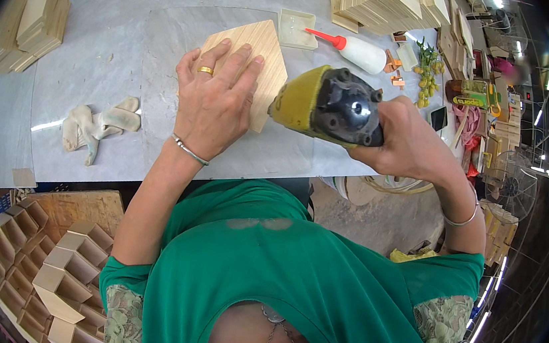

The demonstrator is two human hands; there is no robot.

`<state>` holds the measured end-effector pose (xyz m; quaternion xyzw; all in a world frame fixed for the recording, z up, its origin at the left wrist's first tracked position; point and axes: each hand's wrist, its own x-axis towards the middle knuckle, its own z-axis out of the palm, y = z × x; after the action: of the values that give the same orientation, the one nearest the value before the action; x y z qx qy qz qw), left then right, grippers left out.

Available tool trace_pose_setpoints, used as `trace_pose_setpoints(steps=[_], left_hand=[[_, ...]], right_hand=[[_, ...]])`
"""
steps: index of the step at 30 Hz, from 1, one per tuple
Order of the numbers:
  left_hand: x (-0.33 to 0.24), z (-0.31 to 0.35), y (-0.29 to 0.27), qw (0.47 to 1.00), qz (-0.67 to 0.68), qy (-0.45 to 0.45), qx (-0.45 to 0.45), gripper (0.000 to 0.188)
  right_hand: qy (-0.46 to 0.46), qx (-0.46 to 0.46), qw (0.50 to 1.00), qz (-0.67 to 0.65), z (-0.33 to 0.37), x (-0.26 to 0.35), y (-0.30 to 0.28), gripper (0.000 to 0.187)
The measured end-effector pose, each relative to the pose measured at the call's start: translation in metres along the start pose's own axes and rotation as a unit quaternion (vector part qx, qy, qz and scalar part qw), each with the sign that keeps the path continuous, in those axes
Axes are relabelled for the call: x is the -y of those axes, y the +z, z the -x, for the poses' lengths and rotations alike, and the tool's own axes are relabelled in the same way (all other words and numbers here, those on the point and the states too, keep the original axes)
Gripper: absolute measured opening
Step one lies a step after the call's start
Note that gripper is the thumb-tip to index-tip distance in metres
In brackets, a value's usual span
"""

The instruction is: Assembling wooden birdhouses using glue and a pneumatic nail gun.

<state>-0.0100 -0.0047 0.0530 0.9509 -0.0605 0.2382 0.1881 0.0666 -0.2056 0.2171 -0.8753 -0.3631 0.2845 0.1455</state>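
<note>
Head view showed the left hand (215,101) spread, seemingly steadying the wooden panel (270,54), right hand (410,140) gripping the power tool (328,105) at its three o'clock.

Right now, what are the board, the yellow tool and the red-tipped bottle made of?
The board: wood, seemingly unvarnished; striped grain shows. The yellow tool: smudged body, metal or plastic, I can't tell; its black end shines. The red-tipped bottle: probably plastic, smooth and milky white.

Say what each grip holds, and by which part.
Right grip: yellow-and-black tool, held at its right side; exact hold hidden. Left grip: spread on top of the wooden board; thumb hidden, so a hold can't be told.
</note>
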Motion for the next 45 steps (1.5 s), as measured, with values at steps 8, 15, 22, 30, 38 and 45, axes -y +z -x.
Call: trace_pose_setpoints(steps=[8,15,22,30,38,45], left_hand=[[-0.009,-0.002,-0.003,1.000,-0.027,0.002,0.011,0.048],[-0.009,-0.009,-0.018,0.999,0.019,-0.015,0.046,0.053],[0.013,0.002,-0.013,0.463,0.797,-0.379,-0.089,0.037],[0.036,0.029,0.010,0.543,0.694,-0.472,-0.006,0.041],[0.053,0.038,0.004,0.753,0.493,-0.429,-0.081,0.031],[0.056,0.071,0.012,0.853,0.373,-0.360,-0.055,0.014]], right_hand=[[0.143,-0.144,0.974,-0.102,0.053,-0.066,0.034,0.027],[0.217,-0.256,0.926,0.172,0.067,-0.144,0.085,0.031],[0.318,-0.294,0.882,0.187,0.055,-0.188,0.130,0.058],[0.310,-0.276,0.908,0.051,0.030,-0.169,0.134,0.090],[0.242,-0.359,0.898,-0.079,0.029,-0.188,0.073,0.042],[0.166,-0.434,0.881,-0.089,-0.059,-0.264,0.033,0.049]])
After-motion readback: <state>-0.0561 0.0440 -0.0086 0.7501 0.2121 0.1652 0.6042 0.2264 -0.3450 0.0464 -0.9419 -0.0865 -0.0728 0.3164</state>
